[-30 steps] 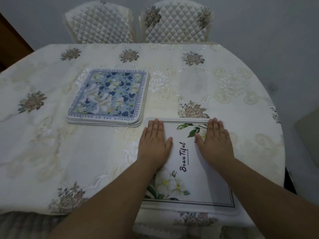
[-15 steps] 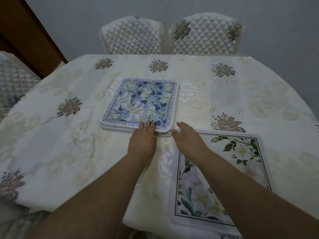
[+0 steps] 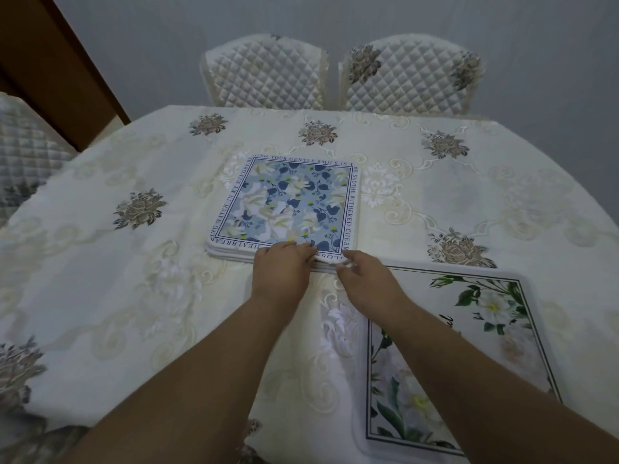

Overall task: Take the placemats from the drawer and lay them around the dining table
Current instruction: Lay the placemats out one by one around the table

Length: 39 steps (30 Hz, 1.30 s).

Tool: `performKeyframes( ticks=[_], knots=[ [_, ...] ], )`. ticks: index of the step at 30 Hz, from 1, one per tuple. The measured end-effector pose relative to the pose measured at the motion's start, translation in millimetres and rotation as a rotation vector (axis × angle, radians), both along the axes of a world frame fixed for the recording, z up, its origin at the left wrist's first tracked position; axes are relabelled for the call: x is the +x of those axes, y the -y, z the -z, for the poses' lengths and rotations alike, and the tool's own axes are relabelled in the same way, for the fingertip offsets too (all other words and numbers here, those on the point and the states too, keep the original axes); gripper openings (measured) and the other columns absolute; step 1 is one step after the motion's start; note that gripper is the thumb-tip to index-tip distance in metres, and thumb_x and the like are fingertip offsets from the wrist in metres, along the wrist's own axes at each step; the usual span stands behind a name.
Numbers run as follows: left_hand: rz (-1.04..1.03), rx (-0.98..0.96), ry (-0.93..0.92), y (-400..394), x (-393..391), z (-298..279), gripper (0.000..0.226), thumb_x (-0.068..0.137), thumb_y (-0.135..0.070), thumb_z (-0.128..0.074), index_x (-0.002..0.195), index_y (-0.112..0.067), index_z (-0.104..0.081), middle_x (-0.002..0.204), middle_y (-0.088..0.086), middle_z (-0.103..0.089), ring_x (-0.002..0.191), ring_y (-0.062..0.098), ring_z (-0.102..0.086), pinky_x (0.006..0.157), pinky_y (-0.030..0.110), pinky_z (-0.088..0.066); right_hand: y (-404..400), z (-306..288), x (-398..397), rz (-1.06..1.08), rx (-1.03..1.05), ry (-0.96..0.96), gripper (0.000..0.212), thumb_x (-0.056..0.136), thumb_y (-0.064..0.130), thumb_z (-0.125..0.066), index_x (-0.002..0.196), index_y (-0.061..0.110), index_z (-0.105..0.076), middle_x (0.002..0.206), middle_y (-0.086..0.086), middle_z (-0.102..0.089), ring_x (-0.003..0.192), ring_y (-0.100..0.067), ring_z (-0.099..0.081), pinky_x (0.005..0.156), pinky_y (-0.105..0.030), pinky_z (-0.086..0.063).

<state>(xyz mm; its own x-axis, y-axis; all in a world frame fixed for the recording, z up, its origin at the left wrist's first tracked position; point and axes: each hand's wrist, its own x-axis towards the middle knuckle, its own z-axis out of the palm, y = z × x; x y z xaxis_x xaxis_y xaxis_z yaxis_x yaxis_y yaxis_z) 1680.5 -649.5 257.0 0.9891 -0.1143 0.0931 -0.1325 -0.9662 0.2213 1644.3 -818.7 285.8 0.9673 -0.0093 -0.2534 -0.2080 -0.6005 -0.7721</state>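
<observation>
Embroidered cloth tablecloth (image 3: 418,202), matt; quilted fabric chair covers (image 3: 268,75); smooth, printed placemats (image 3: 291,202); brown wood panel (image 3: 57,61).

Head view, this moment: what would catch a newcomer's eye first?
The stack of blue floral placemats mid-table, with the left hand and right hand working at its near edge. To the right, at the table's near edge, lies a white placemat with green-leafed flowers. Two quilted chairs stand behind.

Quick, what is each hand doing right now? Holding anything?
Left hand: grips the near edge of the stack of blue floral square placemats.
Right hand: pinches the stack's near right corner.
</observation>
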Motion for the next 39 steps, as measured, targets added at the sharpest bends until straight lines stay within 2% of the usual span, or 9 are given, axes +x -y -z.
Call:
performKeyframes(
  ticks=[5,11,14,17,20,23,27,31,39],
  knots=[
    [0.069,0.119,0.086,-1,1,-12,0.018,0.092,-0.017,-0.057,0.102,-0.030,-0.066,0.094,-0.006,-0.070,0.096,0.022,-0.063,0.077,0.034,-0.030,-6,-4,1,0.039,0.041,-0.013,0.047,0.098,0.037,-0.054,0.142,0.024,-0.051,0.131,-0.006,-0.059,0.115,-0.020,-0.059,0.103,-0.039,-0.047],
    [0.300,-0.036,0.326,10,-47,-34,0.020,0.084,-0.021,-0.063,0.103,-0.023,-0.070,0.092,-0.005,-0.071,0.092,0.022,-0.062,0.077,0.035,-0.032,12,-31,22,0.265,0.439,-0.181,0.034,0.088,0.056,-0.060,0.106,0.028,-0.065,0.110,0.002,-0.069,0.098,-0.018,-0.068,0.089,-0.042,-0.054],
    [0.444,-0.051,0.260,16,-79,-46,0.019,0.098,-0.034,-0.054,0.108,-0.027,-0.068,0.106,-0.009,-0.070,0.108,0.016,-0.060,0.090,0.037,-0.038,29,-31,25,0.301,0.511,-0.287,0.032,0.083,0.031,-0.073,0.113,0.021,-0.067,0.109,-0.009,-0.072,0.096,-0.028,-0.072,0.090,-0.050,-0.057],
    [0.171,-0.120,-0.210,6,-82,-42,0.039,0.103,-0.054,-0.034,0.132,-0.038,-0.056,0.145,-0.013,-0.052,0.144,0.014,-0.033,0.115,0.049,-0.026,33,-23,10,0.294,0.323,-0.246,0.049,0.083,0.005,-0.073,0.126,0.025,-0.063,0.102,-0.011,-0.067,0.089,-0.035,-0.072,0.079,-0.054,-0.060],
    [-0.223,-0.212,-0.454,-26,-67,-23,0.055,0.094,-0.060,-0.044,0.147,-0.049,-0.031,0.162,0.004,-0.021,0.151,0.029,-0.016,0.116,0.060,-0.024,32,-17,-8,0.270,0.293,-0.147,0.051,0.088,0.005,-0.071,0.132,0.030,-0.059,0.103,0.002,-0.063,0.091,-0.035,-0.071,0.077,-0.052,-0.060],
    [-0.434,-0.338,-0.489,-54,-55,-21,0.069,0.081,-0.060,-0.053,0.146,-0.048,-0.033,0.157,0.015,-0.032,0.144,0.037,-0.033,0.115,0.054,-0.031,34,-23,-23,0.282,0.294,-0.043,0.054,0.091,0.007,-0.069,0.136,0.034,-0.054,0.114,0.014,-0.053,0.086,-0.012,-0.066,0.061,-0.028,-0.057],
    [-0.525,-0.890,-0.480,-59,-56,-55,0.054,0.091,-0.036,-0.067,0.140,-0.043,-0.048,0.126,0.009,-0.066,0.102,0.027,-0.068,0.089,0.041,-0.056,50,-46,-45,0.265,0.218,0.075,0.057,0.092,0.004,-0.067,0.135,0.039,-0.056,0.144,0.010,-0.048,0.097,-0.012,-0.062,0.061,-0.008,-0.049],
    [-0.315,-1.067,-0.515,-54,-70,-97,0.048,0.088,-0.013,-0.046,0.113,-0.048,-0.069,0.129,0.003,-0.065,0.105,0.028,-0.070,0.089,0.053,-0.059,74,-79,-86,0.243,0.204,0.093,0.057,0.092,0.007,-0.067,0.130,0.049,-0.057,0.151,0.008,-0.044,0.066,0.001,-0.041,0.061,-0.017,-0.040],
    [0.107,-0.926,-0.497,8,-131,-199,0.042,0.104,-0.019,-0.048,0.138,-0.039,-0.061,0.140,-0.013,-0.053,0.126,0.012,-0.055,0.106,0.034,-0.048,117,-179,-207,0.469,0.102,0.144,0.059,0.092,0.009,-0.067,0.139,0.042,-0.052,0.142,0.007,-0.051,0.068,0.001,-0.044,0.065,-0.022,-0.047]
  ],
)
